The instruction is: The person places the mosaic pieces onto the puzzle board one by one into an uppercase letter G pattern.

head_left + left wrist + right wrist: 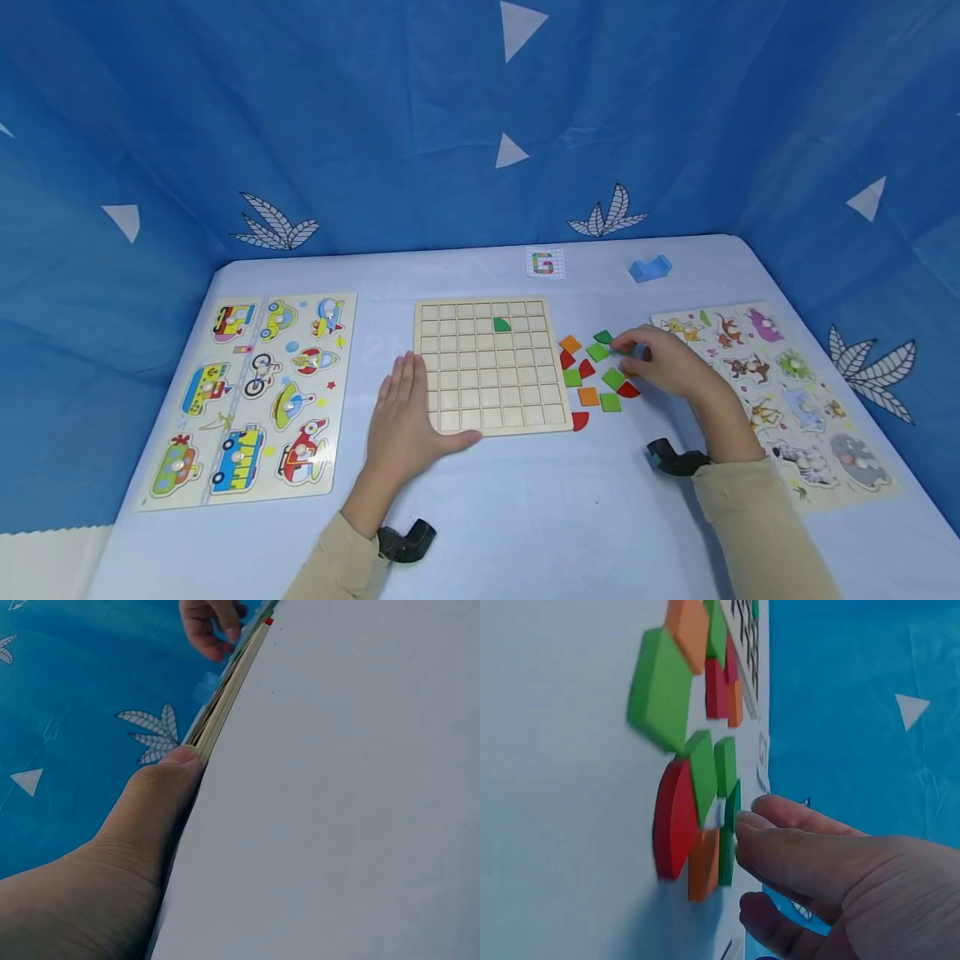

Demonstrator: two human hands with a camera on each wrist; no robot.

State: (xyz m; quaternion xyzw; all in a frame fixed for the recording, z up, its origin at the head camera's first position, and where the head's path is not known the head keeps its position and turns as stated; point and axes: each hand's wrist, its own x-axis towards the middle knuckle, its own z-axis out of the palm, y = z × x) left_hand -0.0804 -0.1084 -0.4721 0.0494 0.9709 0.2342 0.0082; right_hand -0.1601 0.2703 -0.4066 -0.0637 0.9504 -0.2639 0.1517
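Note:
My left hand (405, 412) lies along the left side of a wooden grid board (467, 358), fingers straight and thumb out at its front edge. In the left wrist view the thumb (161, 787) touches the board's edge. A green quarter-circle piece (501, 325) sits in one upper square of the grid. Over the right part of a loose group of pieces is my right hand (667, 358), its bent fingers and thumb apart with no piece showing between them. In the right wrist view, its fingertips are close by a dark green piece (730, 847), an orange piece (703, 864) and a red piece (674, 821).
Several green, orange and red pieces lie right of the board, including a green square (611, 402). A vehicle puzzle (341, 333) lies left and an animal puzzle (757, 367) right. A pattern card (558, 252) and a blue block (650, 268) are at the back.

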